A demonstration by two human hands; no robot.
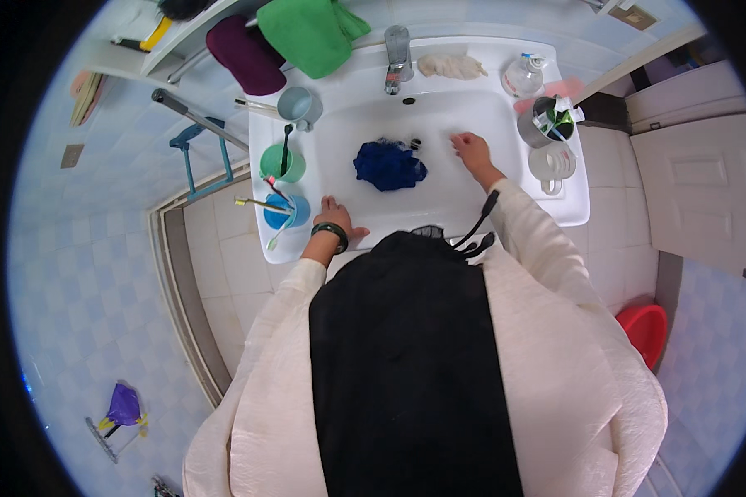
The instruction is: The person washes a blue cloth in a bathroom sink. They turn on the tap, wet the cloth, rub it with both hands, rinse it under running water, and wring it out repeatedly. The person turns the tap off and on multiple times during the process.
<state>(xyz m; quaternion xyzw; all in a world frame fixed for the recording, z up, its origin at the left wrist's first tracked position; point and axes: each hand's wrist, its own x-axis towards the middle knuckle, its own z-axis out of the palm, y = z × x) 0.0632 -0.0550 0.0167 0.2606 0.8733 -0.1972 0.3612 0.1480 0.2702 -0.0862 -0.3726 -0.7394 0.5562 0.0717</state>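
Note:
A crumpled dark blue cloth (pixel 388 164) lies in the white washbasin (pixel 336 133), with a little foam at its upper edge. My left hand (pixel 339 220) rests on the basin's front left rim, thumb spread from the fingers and a dark bangle on the wrist. Over the right side of the bowl is my right hand (pixel 472 152), its fingers loosely bent. It is apart from the cloth, and I see nothing in it. The metal faucet (pixel 398 59) stands at the middle of the back rim; whether water runs is not visible.
Left on the rim stand a grey-blue mug (pixel 299 107), a green cup (pixel 289 164) and a blue cup (pixel 298 211) with toothbrushes. At right are a pump bottle (pixel 522 77), a metal cup (pixel 525 127) and a clear mug (pixel 550 164). A green towel (pixel 308 37) hangs behind.

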